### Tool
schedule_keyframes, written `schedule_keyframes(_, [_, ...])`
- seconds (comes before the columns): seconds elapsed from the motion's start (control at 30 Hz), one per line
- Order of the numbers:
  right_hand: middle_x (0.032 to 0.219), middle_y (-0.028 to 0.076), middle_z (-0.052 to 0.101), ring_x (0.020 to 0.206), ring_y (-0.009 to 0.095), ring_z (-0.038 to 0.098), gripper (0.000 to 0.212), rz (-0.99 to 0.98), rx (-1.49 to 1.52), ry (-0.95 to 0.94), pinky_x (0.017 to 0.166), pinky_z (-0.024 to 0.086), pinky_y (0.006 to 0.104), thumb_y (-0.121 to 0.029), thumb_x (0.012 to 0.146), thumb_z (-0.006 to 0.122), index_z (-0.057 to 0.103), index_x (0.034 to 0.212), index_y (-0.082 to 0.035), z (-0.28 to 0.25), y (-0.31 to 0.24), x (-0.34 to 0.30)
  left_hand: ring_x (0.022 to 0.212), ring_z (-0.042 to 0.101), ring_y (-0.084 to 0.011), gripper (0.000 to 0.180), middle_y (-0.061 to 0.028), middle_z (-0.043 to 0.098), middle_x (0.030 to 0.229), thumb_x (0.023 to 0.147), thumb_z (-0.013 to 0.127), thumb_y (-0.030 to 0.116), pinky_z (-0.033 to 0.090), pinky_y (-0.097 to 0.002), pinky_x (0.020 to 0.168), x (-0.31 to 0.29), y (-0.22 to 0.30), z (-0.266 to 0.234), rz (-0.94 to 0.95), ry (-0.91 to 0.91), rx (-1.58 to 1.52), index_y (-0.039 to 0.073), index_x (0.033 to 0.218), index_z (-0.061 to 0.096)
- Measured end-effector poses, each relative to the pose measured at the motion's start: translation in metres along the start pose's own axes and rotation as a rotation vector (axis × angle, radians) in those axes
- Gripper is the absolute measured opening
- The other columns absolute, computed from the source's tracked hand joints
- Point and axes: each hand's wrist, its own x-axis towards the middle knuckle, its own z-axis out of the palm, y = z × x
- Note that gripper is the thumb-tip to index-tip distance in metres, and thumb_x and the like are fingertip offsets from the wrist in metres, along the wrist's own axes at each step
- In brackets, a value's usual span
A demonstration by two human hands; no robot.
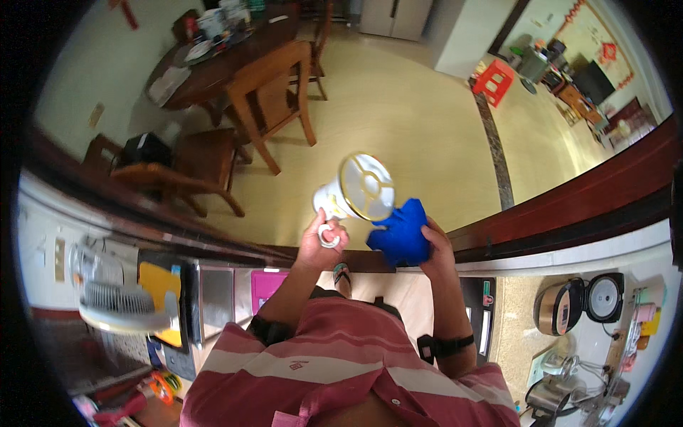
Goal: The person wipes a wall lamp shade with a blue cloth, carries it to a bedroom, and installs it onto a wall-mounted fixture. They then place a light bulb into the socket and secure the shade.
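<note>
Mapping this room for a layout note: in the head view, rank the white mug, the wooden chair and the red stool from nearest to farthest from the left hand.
1. white mug, held in the left hand by its handle.
2. wooden chair, above-left on the floor.
3. red stool, far upper right.

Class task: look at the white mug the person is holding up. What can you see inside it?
The white mug shows only its gold-rimmed base; its opening faces away, so the inside is hidden. A blue cloth sits beside it.

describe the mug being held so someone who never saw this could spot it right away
Start at the dark wooden rail curving across the middle of the view; just above its centre two raised hands meet. The left hand grips the handle of a white mug, beside a blue cloth in the right hand. Its gold rim sets it apart.
</note>
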Motion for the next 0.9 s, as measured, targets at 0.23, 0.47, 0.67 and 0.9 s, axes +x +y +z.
schedule_keyframes(0.23, [0.121,0.015,0.069,0.105,0.028,0.070,0.044,-0.043,0.059,-0.022,0.093,0.057,0.0422,-0.019,0.097,0.063,0.057,0.136,0.000,0.002,-0.055,0.120,0.066,0.050,-0.0116,0.041,0.0022,0.051,0.069,0.105,0.057,0.045,0.055,-0.0331,0.076,0.112,0.049,0.029,0.018,0.002,-0.087,0.010,0.083,0.058])
schedule_keyframes(0.47, [0.128,0.016,0.066,0.112,0.027,0.068,0.047,-0.133,0.173,0.038,0.101,0.054,0.0424,-0.017,0.096,0.062,0.054,0.139,0.000,-0.040,-0.097,0.248,0.070,0.054,-0.0175,0.046,-0.0012,0.057,0.074,0.109,0.047,0.043,0.054,-0.0386,0.082,0.265,0.071,0.047,-0.209,-0.080,-0.124,0.006,0.085,0.060])
schedule_keyframes(0.67, [0.124,0.018,0.068,0.106,0.028,0.069,0.054,-0.284,0.175,0.122,0.092,0.058,0.0401,-0.026,0.095,0.067,0.053,0.138,0.002,-0.081,-0.187,0.352,0.071,0.056,-0.0170,0.036,-0.0015,0.060,0.075,0.109,0.049,0.039,0.054,-0.0391,0.081,0.425,0.088,0.116,-0.382,-0.113,0.032,0.011,0.093,0.065])
schedule_keyframes(0.9, [0.123,0.022,0.067,0.106,0.030,0.069,0.051,-0.740,0.201,0.522,0.095,0.057,0.0431,-0.022,0.095,0.062,0.052,0.139,0.001,-0.136,-0.292,0.367,0.072,0.057,-0.0159,0.035,0.0002,0.065,0.080,0.108,0.052,0.041,0.054,-0.0375,0.081,0.598,0.033,0.192,-0.682,-0.100,0.063,0.013,0.094,0.067])
